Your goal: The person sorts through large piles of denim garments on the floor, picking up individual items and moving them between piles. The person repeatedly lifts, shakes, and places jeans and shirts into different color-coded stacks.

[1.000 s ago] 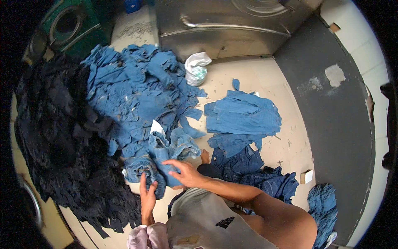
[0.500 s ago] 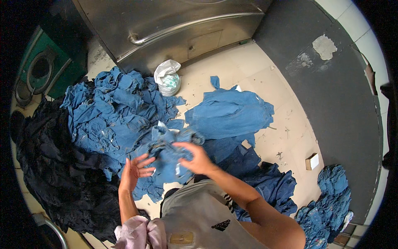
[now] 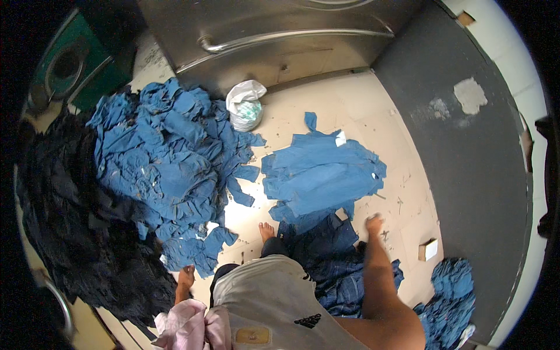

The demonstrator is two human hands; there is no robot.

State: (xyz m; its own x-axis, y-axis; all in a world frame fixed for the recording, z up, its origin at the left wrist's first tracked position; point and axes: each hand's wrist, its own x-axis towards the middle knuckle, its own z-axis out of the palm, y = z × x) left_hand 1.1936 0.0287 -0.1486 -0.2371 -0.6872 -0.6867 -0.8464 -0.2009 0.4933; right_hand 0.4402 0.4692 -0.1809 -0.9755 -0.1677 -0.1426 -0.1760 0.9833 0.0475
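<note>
My right hand is over the tiled floor, just right of a stack of flat-laid blue garments. It looks bunched, but blur hides its fingers. My left hand is low beside a crumpled blue garment and the edge of a black cloth heap. Its fingers are mostly hidden. No cloth shows in either hand. A white tag lies on the stack's far edge. Dark navy garments extend from the stack's near side to under my right arm.
A large heap of rumpled blue garments fills the left. Behind it stands a white plastic sack, near a metal panel with a rail. A small box and more bundled blue cloth lie by the dark wall.
The blue garment between my hands is no longer there. My right hand has moved right and my left hand has dropped lower. A bare foot now shows on the floor.
</note>
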